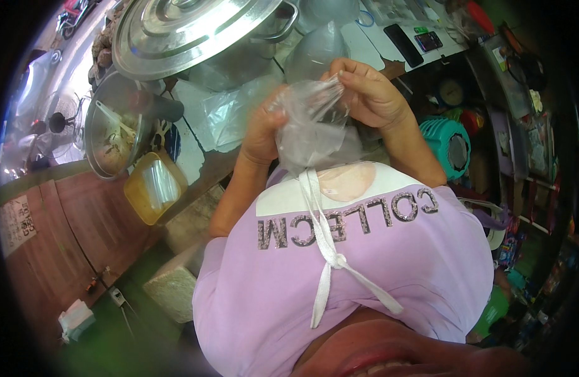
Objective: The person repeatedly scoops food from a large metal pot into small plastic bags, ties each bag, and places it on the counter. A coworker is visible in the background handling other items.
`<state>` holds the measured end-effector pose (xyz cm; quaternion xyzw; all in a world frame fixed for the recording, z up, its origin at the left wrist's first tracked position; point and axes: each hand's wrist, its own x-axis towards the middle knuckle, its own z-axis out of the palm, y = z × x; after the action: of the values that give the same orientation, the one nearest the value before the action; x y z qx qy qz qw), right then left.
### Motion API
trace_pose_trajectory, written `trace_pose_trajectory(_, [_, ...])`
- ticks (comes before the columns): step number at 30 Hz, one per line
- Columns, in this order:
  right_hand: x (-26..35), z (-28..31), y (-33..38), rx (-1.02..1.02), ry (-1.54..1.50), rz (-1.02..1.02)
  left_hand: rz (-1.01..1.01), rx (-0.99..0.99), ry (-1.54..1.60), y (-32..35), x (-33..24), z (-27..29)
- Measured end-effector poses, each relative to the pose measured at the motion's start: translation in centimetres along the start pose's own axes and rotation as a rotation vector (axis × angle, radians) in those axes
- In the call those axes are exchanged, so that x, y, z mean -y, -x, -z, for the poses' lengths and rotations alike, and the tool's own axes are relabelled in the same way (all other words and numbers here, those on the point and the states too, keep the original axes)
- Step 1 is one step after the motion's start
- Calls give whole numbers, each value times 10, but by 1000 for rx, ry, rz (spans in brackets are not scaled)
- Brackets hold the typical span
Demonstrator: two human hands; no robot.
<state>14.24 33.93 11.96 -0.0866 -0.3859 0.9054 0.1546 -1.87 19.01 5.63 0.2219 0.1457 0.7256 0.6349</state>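
Observation:
A clear plastic bag [317, 138] is held in front of my chest, its upper part bunched and creased. My right hand [374, 94] pinches the gathered top edge between thumb and fingers. On the other side, my left hand [264, 129] closes around the bag's side and is a little blurred. The bag's lower part looks puffed and cloudy; what it contains, if anything, cannot be made out. More clear plastic [229, 116] lies on the table just beyond my left hand. Another filled-looking clear bag [317, 50] stands beyond my hands.
A large lidded metal pot [195, 38] stands at the far left. Nearer are a metal bowl [98, 147] with a spoon and food scraps, and a yellow tub [142, 201] with clear plastic inside. Two phones, one black [403, 46], lie far right. A teal slotted object [432, 143] sits right.

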Motion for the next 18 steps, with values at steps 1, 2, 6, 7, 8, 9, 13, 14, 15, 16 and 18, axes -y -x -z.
trace_pose_trajectory(1, [-4,3,3,-36,-105,-26,32,108,38,-4,2,5])
trace_pose_trajectory(2, [-5,7,3,-103,-226,15,29,212,32,-4,5,7])
trace_pose_trajectory(6, [18,19,2,-57,-282,12,-50,89,110,-15,7,6])
trace_pose_trajectory(7, [27,24,-2,37,-318,29,-103,31,124,-20,5,5])
trace_pose_trajectory(8, [44,32,-11,153,-315,24,-157,-54,142,-25,3,5])
trace_pose_trajectory(9, [56,42,-20,333,-306,33,-158,-73,163,-32,2,7])
trace_pose_trajectory(13, [27,94,-40,-433,237,117,-85,-274,159,-66,14,35])
trace_pose_trajectory(14, [1,106,-18,-280,272,303,-70,-383,72,-70,24,45])
trace_pose_trajectory(15, [-19,124,-18,-238,403,397,-35,-529,-10,-75,33,57])
trace_pose_trajectory(16, [-34,143,-25,-126,519,501,26,-618,-138,-74,43,69])
trace_pose_trajectory(18, [-58,176,-43,-329,484,250,-6,-587,-6,-77,65,89])
